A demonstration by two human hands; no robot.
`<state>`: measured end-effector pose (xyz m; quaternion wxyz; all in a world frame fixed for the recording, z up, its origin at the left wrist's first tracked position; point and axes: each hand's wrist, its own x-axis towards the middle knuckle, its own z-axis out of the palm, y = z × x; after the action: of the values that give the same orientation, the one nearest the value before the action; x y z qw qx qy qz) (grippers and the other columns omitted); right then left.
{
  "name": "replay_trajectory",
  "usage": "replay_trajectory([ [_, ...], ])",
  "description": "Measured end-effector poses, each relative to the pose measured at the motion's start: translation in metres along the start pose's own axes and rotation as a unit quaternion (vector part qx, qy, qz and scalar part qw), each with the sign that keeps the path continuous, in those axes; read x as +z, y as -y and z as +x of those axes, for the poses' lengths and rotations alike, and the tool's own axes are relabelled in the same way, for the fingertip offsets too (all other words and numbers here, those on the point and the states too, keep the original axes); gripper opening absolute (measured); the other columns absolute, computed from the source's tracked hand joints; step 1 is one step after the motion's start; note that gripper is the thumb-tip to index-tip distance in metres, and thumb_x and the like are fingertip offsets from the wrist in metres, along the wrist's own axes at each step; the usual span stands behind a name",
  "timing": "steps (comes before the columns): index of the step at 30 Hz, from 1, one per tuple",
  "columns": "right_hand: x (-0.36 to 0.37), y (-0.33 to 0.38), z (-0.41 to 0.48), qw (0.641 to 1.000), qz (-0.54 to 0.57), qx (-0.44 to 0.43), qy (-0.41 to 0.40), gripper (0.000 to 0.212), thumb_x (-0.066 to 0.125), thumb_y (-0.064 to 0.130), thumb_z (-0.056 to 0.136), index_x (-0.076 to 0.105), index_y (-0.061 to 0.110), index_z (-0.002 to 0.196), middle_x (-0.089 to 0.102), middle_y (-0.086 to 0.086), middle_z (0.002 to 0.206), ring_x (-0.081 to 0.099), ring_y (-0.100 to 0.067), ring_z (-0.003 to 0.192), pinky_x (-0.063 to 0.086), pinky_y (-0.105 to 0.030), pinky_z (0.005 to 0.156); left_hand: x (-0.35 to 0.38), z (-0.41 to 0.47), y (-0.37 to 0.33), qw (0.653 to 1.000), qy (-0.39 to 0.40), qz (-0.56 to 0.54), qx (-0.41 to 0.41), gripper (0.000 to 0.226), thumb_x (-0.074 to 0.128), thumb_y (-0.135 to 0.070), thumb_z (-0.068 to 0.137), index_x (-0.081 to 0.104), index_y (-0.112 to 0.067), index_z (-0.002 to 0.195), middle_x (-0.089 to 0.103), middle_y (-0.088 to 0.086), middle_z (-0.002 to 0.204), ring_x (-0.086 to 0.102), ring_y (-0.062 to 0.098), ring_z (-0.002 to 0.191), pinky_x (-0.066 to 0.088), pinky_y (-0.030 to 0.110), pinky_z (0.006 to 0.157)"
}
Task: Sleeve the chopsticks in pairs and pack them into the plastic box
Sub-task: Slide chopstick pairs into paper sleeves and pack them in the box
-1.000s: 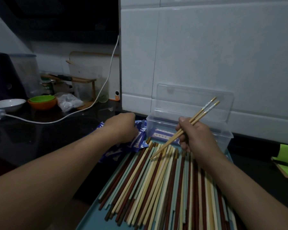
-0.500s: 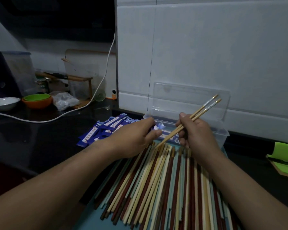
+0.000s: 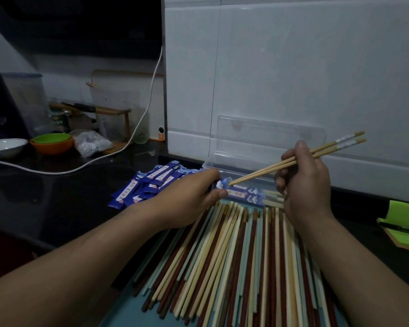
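Observation:
My right hand [image 3: 305, 178] grips a pair of tan chopsticks [image 3: 265, 169], their tips pointing down-left. My left hand [image 3: 189, 199] pinches a blue paper sleeve [image 3: 222, 185], and the chopstick tips touch its open end. Behind both hands stands the clear plastic box [image 3: 267, 138] with its lid raised against the wall; sleeved pairs [image 3: 248, 195] lie inside it. A pile of blue sleeves [image 3: 149, 185] lies on the dark counter to the left. Many loose chopsticks [image 3: 241, 260] in cream, red-brown and pale green cover a teal tray [image 3: 125, 300] in front of me.
A white cable [image 3: 118, 154] crosses the counter at left, near an orange bowl [image 3: 52, 145], a white dish [image 3: 5, 146] and a plastic bag [image 3: 92, 143]. A green notebook [image 3: 404, 225] lies at the right edge. White tiled wall [image 3: 293, 67] rises behind the box.
My left hand left the sleeve pile holding one sleeve and came right to the chopstick tips. My right hand kept the pair and lifted slightly to the right.

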<state>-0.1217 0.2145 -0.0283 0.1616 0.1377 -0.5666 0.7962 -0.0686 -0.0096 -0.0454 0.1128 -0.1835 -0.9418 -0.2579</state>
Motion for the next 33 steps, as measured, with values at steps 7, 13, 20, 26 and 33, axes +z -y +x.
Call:
replay_trajectory([
  [7,-0.002,-0.002,0.002,1.000,-0.002,-0.002,-0.017,0.041,0.045,0.041,0.110,0.058,0.020,0.077,0.048,0.002,0.059,0.045,-0.017,0.051,0.036,-0.025,0.045,0.000,-0.003,-0.004,1.000,0.019,-0.021,0.014,0.021,0.046,-0.048,0.107,0.053,-0.029,0.115,0.060,-0.007,0.099,0.056,0.008,0.087,0.051,0.035,0.075],
  [13,0.000,-0.003,-0.003,0.997,-0.063,-0.010,0.047,0.038,0.044,0.038,0.110,0.060,0.012,0.087,0.051,-0.002,0.062,0.048,-0.016,0.053,0.039,-0.026,0.047,0.003,0.000,-0.008,0.999,0.008,-0.048,0.014,0.021,0.049,-0.046,0.107,0.054,-0.028,0.117,0.059,-0.006,0.097,0.056,0.010,0.087,0.050,0.037,0.076],
  [20,0.011,-0.008,-0.017,0.956,-0.173,0.047,0.233,0.039,0.043,0.049,0.107,0.072,0.027,0.120,0.051,0.000,0.065,0.045,-0.012,0.053,0.036,-0.025,0.048,0.015,0.008,-0.021,0.999,-0.029,0.006,0.027,0.021,0.044,-0.049,0.109,0.048,-0.030,0.117,0.057,-0.010,0.095,0.056,0.006,0.084,0.051,0.040,0.075],
  [26,0.003,-0.003,0.002,0.996,-0.033,0.071,0.034,0.034,0.044,0.038,0.109,0.062,0.012,0.096,0.053,-0.002,0.061,0.041,-0.016,0.047,0.031,-0.022,0.039,0.015,0.004,-0.016,0.999,-0.026,0.047,0.002,0.024,0.036,-0.054,0.108,0.045,-0.032,0.107,0.055,-0.006,0.090,0.054,0.009,0.077,0.046,0.037,0.066],
  [33,0.008,-0.003,-0.006,0.993,-0.099,0.045,0.053,0.024,0.052,0.030,0.107,0.062,0.008,0.105,0.057,-0.006,0.070,0.048,-0.015,0.048,0.037,-0.025,0.041,0.010,0.005,-0.022,0.998,-0.037,0.054,-0.001,0.024,0.039,-0.051,0.109,0.047,-0.029,0.114,0.055,-0.007,0.094,0.054,0.008,0.081,0.047,0.035,0.067],
])
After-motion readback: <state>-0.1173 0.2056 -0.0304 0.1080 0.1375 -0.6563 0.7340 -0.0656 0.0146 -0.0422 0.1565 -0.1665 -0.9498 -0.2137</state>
